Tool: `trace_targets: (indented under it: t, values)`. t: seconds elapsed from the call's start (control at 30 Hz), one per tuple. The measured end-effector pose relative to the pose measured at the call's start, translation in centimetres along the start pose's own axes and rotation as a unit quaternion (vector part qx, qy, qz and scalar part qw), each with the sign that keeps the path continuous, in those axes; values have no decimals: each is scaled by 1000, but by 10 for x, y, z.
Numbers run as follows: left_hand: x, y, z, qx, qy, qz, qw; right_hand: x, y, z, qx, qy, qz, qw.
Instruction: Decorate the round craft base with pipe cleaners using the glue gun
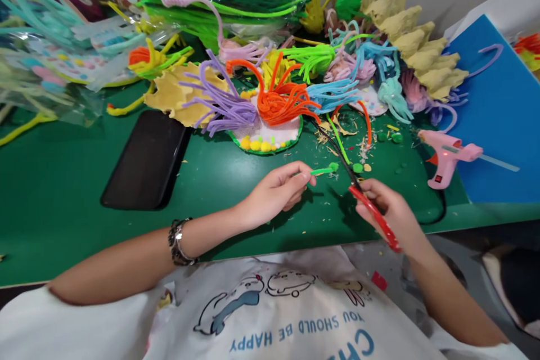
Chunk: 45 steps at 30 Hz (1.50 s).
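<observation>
My left hand point(283, 190) pinches a short piece of bright green pipe cleaner point(320, 171) between thumb and fingertips, its free end pointing right. In my right hand point(394, 211) is a pair of scissors point(373, 218) with red handles and dark blades directed up and to the left. A longer light green pipe cleaner point(340, 140) lies beside the blades. Beyond my hands rests a white oval pad point(280, 134) with a green edge and a row of yellow pom-poms. Bundles of purple point(228, 102), orange point(284, 98) and blue pipe cleaners point(333, 94) cover its upper part.
To the right lies a pink glue gun point(445, 160) with a clear glue stick, near a blue board point(502, 124). A black phone point(145, 163) lies at left. Plastic bags of green pipe cleaners point(228, 0) and egg-carton-like yellow pieces point(417, 45) stand behind. Scraps and green pom-poms point(358, 168) dot the table.
</observation>
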State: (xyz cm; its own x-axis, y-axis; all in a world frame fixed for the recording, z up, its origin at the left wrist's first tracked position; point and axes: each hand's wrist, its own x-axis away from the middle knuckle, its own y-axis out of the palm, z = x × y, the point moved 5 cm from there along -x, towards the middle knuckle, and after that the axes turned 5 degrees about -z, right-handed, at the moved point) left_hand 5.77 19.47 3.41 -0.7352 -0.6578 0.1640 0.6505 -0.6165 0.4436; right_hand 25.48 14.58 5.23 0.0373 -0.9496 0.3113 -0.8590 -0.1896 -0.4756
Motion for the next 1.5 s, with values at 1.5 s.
trace_targets:
  t: [1.5]
  values:
    - [11, -5, 5, -199, -19, 41, 979, -1, 38, -6, 98, -28, -245, 964]
